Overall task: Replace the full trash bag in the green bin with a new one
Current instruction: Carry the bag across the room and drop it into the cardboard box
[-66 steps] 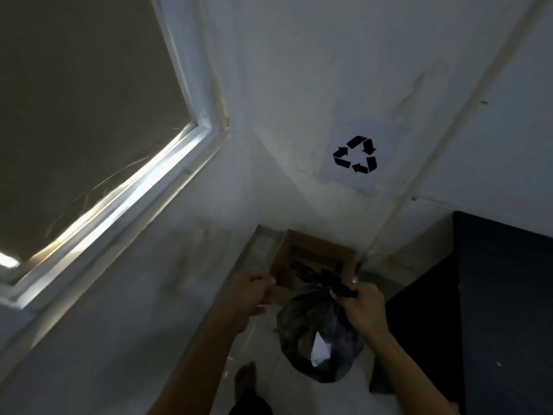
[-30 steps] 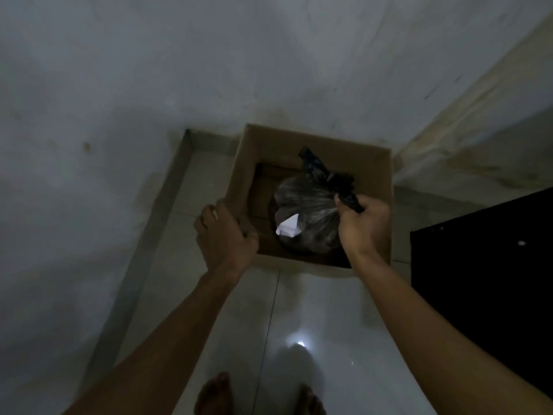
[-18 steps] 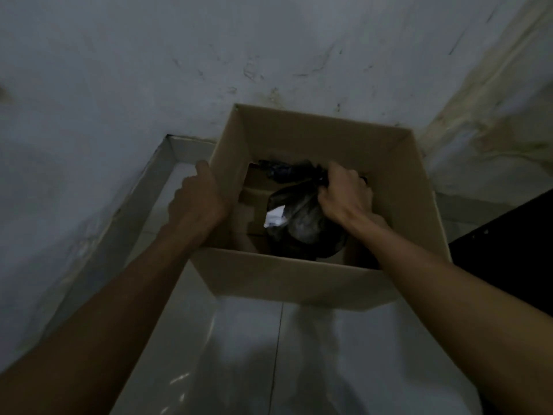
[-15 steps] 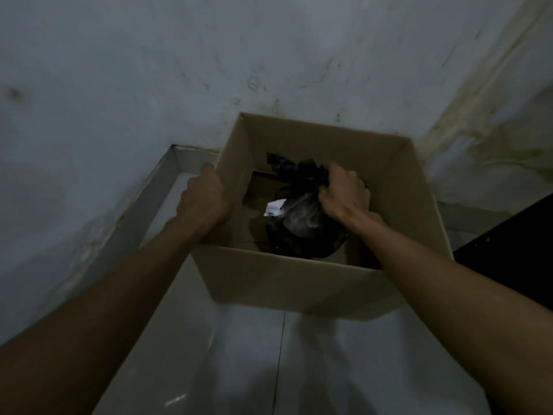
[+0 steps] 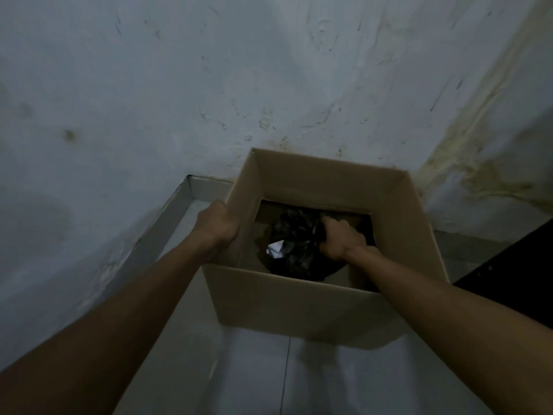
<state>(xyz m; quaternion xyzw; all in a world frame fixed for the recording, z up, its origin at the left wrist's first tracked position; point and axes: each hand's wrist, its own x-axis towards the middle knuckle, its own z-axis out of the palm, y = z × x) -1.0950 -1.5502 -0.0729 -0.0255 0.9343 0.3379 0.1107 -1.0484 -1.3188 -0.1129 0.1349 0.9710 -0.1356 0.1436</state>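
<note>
- Inside the cardboard box (image 5: 299, 307), on its bottom: a full black trash bag (image 5: 294, 250), knotted or gathered at the top, with a scrap of white paper (image 5: 276, 249) seen through or against its left flank.
- Handling, as judged: thin, soft film that is crumpled and yielding; the load appears light and loose, so the body would sag and shift if lifted. The film is likely to tear if snagged or pulled by a single fold.
- Best hold, as judged: the gathered neck at the top, where the film is bunched thick; the flanks offer nothing firm.
- Right hand (image 5: 339, 239): lowered into the box, fingers curled tight around the bag's upper right part, at or near the neck; the exact contact is hidden by the knuckles.
- Left hand (image 5: 217, 226): fingers closed over the box's left wall at its upper edge, by which the box is steadied.
- Box: open-topped, set on the tiled floor (image 5: 269, 378) close against a stained wall (image 5: 209, 85), in a corner.
- Dark furniture (image 5: 517, 265): just beside the box on the right; kind not discernible.
- Green bin and new bag: not in view.
</note>
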